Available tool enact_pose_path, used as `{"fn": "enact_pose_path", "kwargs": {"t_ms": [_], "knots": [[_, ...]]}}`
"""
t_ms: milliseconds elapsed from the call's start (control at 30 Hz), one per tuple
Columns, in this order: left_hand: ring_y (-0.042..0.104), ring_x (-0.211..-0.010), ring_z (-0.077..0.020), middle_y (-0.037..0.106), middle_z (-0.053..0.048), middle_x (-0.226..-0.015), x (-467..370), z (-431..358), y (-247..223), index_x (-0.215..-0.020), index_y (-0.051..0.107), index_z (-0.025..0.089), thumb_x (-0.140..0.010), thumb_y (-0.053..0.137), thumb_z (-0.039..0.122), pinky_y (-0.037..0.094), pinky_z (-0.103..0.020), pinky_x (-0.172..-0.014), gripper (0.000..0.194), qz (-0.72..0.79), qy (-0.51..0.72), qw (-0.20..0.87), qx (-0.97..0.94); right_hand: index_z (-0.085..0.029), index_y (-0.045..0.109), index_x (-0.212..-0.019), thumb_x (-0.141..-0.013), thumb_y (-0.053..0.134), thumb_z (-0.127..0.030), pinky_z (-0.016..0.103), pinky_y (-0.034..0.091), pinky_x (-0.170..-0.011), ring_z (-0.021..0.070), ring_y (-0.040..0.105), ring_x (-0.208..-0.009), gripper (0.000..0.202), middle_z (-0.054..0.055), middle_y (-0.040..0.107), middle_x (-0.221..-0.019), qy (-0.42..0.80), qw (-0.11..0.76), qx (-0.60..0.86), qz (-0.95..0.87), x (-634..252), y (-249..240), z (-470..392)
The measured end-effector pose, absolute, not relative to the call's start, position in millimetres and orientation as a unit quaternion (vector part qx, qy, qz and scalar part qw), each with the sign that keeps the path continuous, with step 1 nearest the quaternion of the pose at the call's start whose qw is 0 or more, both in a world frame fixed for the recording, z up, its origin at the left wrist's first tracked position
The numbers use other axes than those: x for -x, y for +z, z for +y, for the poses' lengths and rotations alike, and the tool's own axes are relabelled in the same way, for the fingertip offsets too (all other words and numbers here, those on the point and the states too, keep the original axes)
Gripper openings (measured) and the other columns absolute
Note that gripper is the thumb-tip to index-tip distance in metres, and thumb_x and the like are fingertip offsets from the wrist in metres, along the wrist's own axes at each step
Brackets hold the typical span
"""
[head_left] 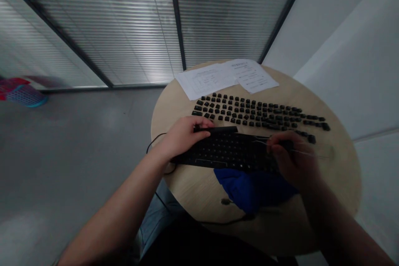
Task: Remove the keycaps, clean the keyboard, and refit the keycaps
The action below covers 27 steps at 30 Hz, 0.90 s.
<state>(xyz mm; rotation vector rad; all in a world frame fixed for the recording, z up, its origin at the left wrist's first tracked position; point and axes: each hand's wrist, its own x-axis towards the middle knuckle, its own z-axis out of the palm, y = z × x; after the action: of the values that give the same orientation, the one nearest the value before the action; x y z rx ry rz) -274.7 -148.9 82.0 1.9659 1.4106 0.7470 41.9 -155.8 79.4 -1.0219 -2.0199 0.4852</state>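
Black keyboard (230,149): left hand (182,137) fingers clamped on its edge; right hand (293,160) blurred, fingers' state unclear.

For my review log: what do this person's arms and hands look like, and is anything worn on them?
Both the left hand and right hand are bare, without gloves. Both forearms are uncovered as far as the frame shows, with no sleeves visible. No watch or rings can be made out; the right hand is blurred.
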Motion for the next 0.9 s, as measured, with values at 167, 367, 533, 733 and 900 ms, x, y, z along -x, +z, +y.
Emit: {"fn": "enact_pose_path", "kwargs": {"t_ms": [167, 367, 533, 733, 900], "knots": [[0.066, -0.101, -0.0226, 0.075, -0.005, -0.104, 236.9, -89.3, 47.8, -0.103, 0.075, 0.021, -0.083, 0.069, 0.013, 0.050, -0.041, -0.097, 0.023, 0.512, 0.213, 0.161, -0.817, -0.023, 0.059, -0.089, -0.097, 0.057, -0.037, 0.025, 0.044, -0.054, 0.0139, 0.055, -0.056, 0.017, -0.001, 0.061, -0.067, 0.184, 0.450, 0.446, -0.751, -69.8, 67.6, -153.5], [0.064, -0.107, -0.0268, 0.076, -0.004, -0.108, 216.3, -69.1, 21.7, -0.105, 0.076, 0.024, -0.084, 0.069, 0.017, 0.047, -0.047, -0.098, 0.024, 0.524, 0.123, 0.096, -0.837, -0.022, 0.059, -0.088, -0.097, 0.057, -0.043, 0.024, 0.042, -0.048, 0.0133, 0.053, -0.051, 0.023, -0.002, 0.059, -0.064, 0.244, 0.424, 0.466, -0.737, -80.0, 37.1, -150.7], [0.061, -0.110, -0.0306, 0.075, -0.004, -0.110, 217.1, -69.7, 24.3, -0.105, 0.076, 0.027, -0.086, 0.068, 0.022, 0.044, -0.050, -0.097, 0.021, 0.558, 0.092, 0.060, -0.822, -0.022, 0.059, -0.087, -0.096, 0.057, -0.044, 0.025, 0.040, -0.049, 0.0141, 0.053, -0.052, 0.024, -0.002, 0.059, -0.063, 0.259, 0.421, 0.475, -0.728, -84.7, 29.3, -147.2], [0.060, -0.110, -0.0306, 0.075, -0.003, -0.110, 215.5, -68.1, 27.6, -0.105, 0.076, 0.027, -0.085, 0.070, 0.024, 0.042, -0.049, -0.097, 0.020, 0.563, 0.077, 0.062, -0.821, -0.022, 0.060, -0.088, -0.096, 0.058, -0.043, 0.024, 0.039, -0.048, 0.0129, 0.051, -0.050, 0.022, -0.003, 0.058, -0.062, 0.276, 0.407, 0.486, -0.723, -87.3, 20.6, -145.5], [0.061, -0.110, -0.0294, 0.074, -0.003, -0.108, 219.7, -69.2, 33.0, -0.103, 0.076, 0.027, -0.085, 0.071, 0.023, 0.044, -0.050, -0.097, 0.019, 0.554, 0.104, 0.064, -0.824, -0.022, 0.059, -0.088, -0.095, 0.060, -0.045, 0.024, 0.042, -0.051, 0.0132, 0.054, -0.054, 0.024, -0.002, 0.059, -0.064, 0.284, 0.441, 0.487, -0.699, -89.7, 20.5, -138.9]]}}
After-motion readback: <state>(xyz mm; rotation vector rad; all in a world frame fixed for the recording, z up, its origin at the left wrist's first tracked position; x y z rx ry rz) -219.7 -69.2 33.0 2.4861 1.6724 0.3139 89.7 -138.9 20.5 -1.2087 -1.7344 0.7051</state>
